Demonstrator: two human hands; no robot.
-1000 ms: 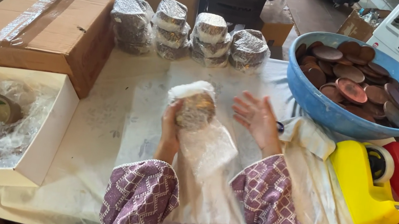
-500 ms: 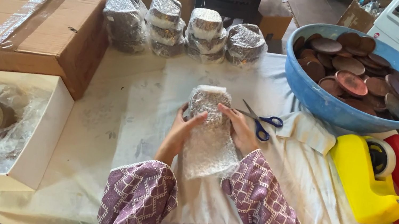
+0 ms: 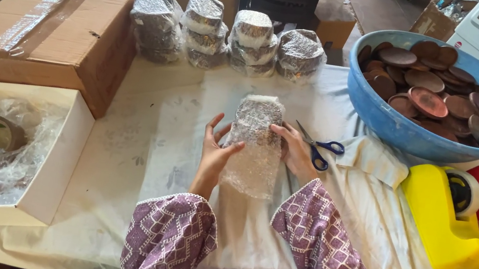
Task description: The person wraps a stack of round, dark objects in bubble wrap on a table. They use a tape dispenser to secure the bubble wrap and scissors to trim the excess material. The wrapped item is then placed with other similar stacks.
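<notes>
Since a second ago the loose bubble-wrap tail has been rolled up around the bubble-wrapped bundle (image 3: 255,144), so the wrapping looks nearly closed. The left hand (image 3: 213,153) presses its side with fingers spread, thumb on the front, and the right hand (image 3: 295,151) grips the other side. It stands on the white table cloth (image 3: 141,137); blue-handled scissors (image 3: 317,147) probably touch the right hand.

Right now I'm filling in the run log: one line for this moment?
left hand: steadies bubble-wrapped bundle | right hand: presses its right side | scissors: beside right hand | table: bundle rests on it
</notes>
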